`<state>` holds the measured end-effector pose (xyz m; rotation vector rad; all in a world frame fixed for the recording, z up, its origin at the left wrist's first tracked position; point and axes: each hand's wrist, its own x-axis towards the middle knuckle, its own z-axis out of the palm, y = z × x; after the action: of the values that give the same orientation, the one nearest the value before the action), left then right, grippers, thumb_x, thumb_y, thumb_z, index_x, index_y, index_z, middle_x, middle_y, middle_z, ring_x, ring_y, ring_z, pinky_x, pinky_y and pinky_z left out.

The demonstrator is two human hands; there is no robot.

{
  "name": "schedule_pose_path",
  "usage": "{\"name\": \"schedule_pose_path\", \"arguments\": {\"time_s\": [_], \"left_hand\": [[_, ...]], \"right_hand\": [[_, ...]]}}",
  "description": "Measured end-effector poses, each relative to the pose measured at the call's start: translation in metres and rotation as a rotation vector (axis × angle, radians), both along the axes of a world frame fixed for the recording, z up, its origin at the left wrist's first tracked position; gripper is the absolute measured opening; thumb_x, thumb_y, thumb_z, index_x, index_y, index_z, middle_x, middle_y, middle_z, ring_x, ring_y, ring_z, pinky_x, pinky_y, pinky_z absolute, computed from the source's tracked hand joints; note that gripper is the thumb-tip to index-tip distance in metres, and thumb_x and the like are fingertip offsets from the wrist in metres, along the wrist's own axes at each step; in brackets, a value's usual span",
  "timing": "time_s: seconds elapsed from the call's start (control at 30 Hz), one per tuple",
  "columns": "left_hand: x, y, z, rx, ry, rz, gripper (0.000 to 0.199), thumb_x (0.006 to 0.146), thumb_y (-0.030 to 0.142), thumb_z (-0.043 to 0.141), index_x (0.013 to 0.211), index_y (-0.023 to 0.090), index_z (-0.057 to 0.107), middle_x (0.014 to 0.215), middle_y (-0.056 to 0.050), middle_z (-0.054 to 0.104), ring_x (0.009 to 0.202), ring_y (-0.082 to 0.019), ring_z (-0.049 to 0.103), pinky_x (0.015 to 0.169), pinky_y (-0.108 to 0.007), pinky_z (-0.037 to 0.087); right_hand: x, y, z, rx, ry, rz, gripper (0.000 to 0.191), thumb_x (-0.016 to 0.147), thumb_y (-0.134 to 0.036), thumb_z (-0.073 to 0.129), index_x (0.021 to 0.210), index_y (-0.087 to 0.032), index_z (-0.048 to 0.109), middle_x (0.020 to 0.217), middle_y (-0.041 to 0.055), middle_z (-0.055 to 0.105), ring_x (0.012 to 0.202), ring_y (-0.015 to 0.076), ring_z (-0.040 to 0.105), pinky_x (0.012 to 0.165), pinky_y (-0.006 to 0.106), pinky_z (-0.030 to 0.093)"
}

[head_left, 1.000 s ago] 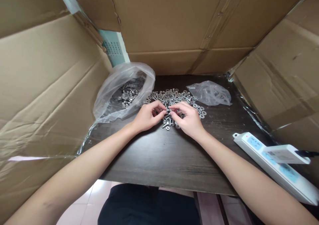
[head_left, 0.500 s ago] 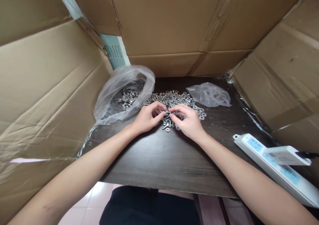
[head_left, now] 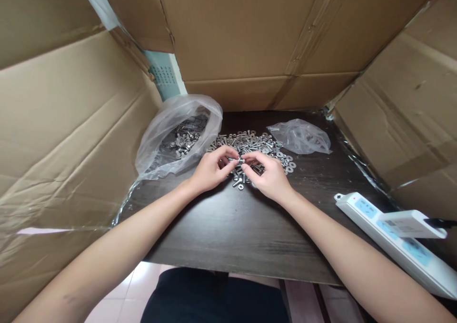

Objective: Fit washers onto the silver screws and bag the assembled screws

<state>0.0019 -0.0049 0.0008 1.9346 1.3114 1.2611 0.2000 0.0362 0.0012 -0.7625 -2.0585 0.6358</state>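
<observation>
Forearms angled inward over bench (head_left: 228, 232); left hand (head_left: 210, 171) and right hand (head_left: 271, 175) nearly meet, fingertips pinching small fastener (head_left: 241, 161) between them. Fastener silvery, metallic, exact shape unclear, at near side of loose hardware pile (head_left: 252, 143).

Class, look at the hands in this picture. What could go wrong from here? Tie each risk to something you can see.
The left hand and right hand pinch a small metal part; if it slips, it could get lost in the pile of bolts and washers.
Metal pieces in the open plastic bag might spill out and mix with that pile.
The right forearm, near the power strip, might bump its plug.
</observation>
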Motion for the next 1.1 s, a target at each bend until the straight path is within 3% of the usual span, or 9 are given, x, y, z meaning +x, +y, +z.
{"name": "schedule_pose_path", "arguments": {"time_s": [0.2,0.53,0.9,1.1], "left_hand": [[0.0004,-0.0004,-0.0003,-0.005,0.003,-0.012,0.014,0.093,0.025,0.064,0.104,0.017,0.066,0.099,-0.003,0.074,0.072,-0.011,0.066,0.069,-0.023,0.054],[0.0005,-0.0012,0.0014,-0.011,0.012,-0.015,0.014,0.094,0.025,0.063,0.104,0.017,0.066,0.098,-0.004,0.074,0.074,-0.011,0.067,0.068,-0.022,0.054],[0.0012,-0.0026,0.0002,0.023,0.057,-0.084,0.029,0.093,0.023,0.064,0.121,0.018,0.068,0.101,-0.005,0.077,0.077,-0.013,0.069,0.065,-0.022,0.054],[0.001,-0.0051,0.003,0.15,0.206,-0.127,0.027,0.092,0.022,0.063,0.119,0.017,0.068,0.103,-0.007,0.073,0.084,-0.016,0.068,0.077,-0.028,0.056]], "right_hand": [[0.0007,0.002,-0.0005,0.029,-0.086,-0.014,0.004,0.093,-0.025,0.063,0.091,-0.022,0.066,0.083,0.003,0.07,0.081,0.0224,0.064,0.081,0.04,0.052],[0.0009,0.0016,-0.002,0.076,-0.122,-0.002,0.014,0.093,-0.026,0.063,0.08,-0.022,0.062,0.09,0.0058,0.064,0.09,0.0245,0.059,0.091,0.047,0.047],[0.0008,0.0038,-0.0029,0.08,-0.108,0.019,0.009,0.096,-0.023,0.057,0.086,-0.023,0.058,0.095,0.0067,0.063,0.094,0.0248,0.06,0.087,0.043,0.049],[0.0002,0.0033,-0.0033,0.091,-0.102,0.051,0.015,0.097,-0.023,0.053,0.082,-0.023,0.054,0.093,0.0069,0.062,0.09,0.0241,0.059,0.084,0.042,0.049]]}}
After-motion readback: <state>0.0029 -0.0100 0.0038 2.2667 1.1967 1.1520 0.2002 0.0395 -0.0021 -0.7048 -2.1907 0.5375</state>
